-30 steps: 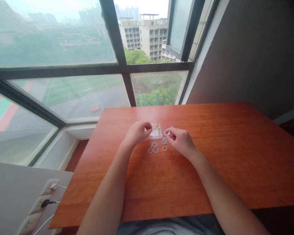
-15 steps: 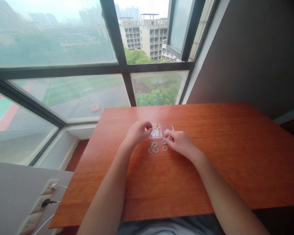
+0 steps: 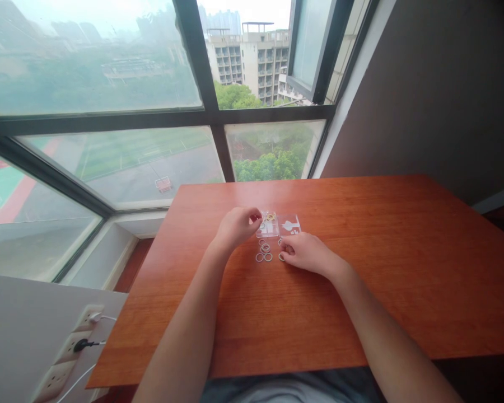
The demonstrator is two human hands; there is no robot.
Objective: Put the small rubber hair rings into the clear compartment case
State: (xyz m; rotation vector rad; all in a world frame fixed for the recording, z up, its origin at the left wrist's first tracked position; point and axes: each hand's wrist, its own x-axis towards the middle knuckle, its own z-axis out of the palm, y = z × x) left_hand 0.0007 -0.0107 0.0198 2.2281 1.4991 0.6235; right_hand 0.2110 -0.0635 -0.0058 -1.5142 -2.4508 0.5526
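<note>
A small clear plastic box [image 3: 269,228] with its lid [image 3: 289,225] folded open to the right lies on the wooden table [image 3: 361,268]; gold rings sit inside it. Several small silver rings [image 3: 264,252] lie loose on the table just in front of the box. My left hand [image 3: 235,226] is closed, its fingertips pinched against the box's left edge. My right hand [image 3: 306,253] rests on the table with its fingers curled and pinching at a silver ring right of the loose group. What the pinch holds is partly hidden.
A large window with dark frames stands behind the table's far edge. A dark wall runs along the right. A white power strip [image 3: 73,350] with plugged cables lies on the ledge at the lower left.
My right hand has come down from beside the open lid toward me and now rests on the table at the loose rings. The lid shows fully. My left hand has stayed still.
</note>
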